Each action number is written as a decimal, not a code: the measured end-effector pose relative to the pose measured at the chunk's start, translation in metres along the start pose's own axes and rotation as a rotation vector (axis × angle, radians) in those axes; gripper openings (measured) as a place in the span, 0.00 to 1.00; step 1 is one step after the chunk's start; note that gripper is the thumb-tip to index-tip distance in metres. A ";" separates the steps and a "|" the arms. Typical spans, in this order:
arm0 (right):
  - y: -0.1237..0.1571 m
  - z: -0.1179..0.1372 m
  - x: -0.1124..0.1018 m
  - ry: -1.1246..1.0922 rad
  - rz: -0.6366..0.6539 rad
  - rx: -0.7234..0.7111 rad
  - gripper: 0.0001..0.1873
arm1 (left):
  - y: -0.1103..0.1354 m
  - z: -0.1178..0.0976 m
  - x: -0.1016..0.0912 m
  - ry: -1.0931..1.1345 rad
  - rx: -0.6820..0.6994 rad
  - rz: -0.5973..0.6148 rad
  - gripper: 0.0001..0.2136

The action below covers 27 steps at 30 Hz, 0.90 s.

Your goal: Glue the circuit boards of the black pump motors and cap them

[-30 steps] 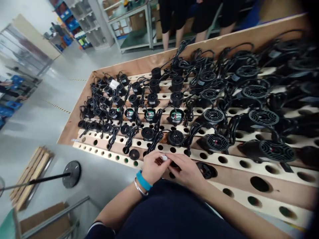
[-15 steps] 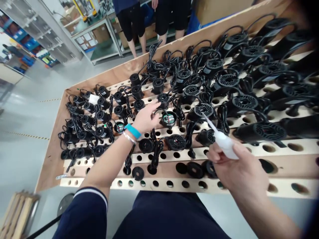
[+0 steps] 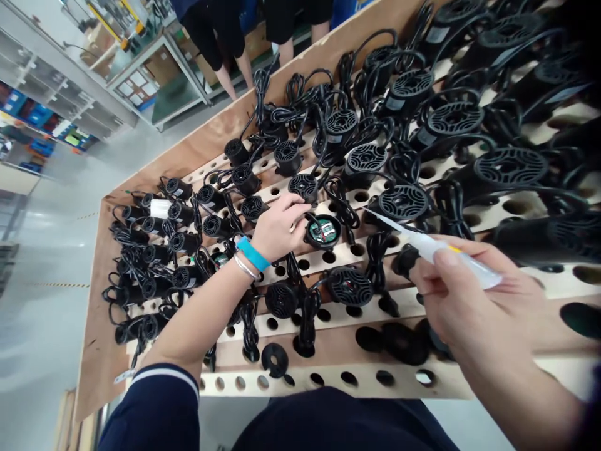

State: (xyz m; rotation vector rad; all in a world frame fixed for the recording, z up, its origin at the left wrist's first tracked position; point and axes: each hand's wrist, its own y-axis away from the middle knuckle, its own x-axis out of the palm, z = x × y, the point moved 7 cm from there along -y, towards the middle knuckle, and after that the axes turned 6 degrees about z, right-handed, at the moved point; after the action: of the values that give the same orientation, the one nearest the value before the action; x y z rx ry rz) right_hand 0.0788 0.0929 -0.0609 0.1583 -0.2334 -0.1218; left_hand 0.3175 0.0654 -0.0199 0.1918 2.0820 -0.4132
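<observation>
Grip, right hand (image 3: 469, 297): closed around white bottle (image 3: 479, 270); the thin nozzle (image 3: 392, 223) is pointing to the left.
Grip, left hand (image 3: 282, 228): fingers are bent, half closed; I cannot tell if they hold something.
Uncovered black unit (image 3: 323, 230): stands just beside the left fingertips, green board (image 3: 331, 229) visible inside; nozzle tip is apart from it.
Wooden rack (image 3: 338, 329): carries this unit and many slotted units (image 3: 350, 285) with bundled black cables (image 3: 307, 319).
Black ring (image 3: 283, 359): lies near the front edge.
</observation>
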 end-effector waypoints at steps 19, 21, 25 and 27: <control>0.006 0.026 0.039 0.943 0.141 -0.714 0.18 | -0.009 0.024 -0.003 0.296 -0.209 0.179 0.07; 0.007 0.024 0.043 0.963 0.152 -0.737 0.19 | -0.010 0.024 -0.006 0.303 -0.203 0.199 0.06; 0.006 0.015 0.046 0.993 0.153 -0.714 0.18 | -0.013 0.024 -0.005 0.308 -0.220 0.243 0.06; 0.005 0.011 0.048 1.013 0.168 -0.701 0.19 | -0.015 0.025 -0.003 0.314 -0.232 0.262 0.06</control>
State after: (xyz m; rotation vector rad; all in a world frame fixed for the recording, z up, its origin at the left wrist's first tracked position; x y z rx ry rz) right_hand 0.1233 0.0896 -0.0387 -0.5001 0.8065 0.0575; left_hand 0.3344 0.0429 -0.0257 0.4063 2.3516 0.0208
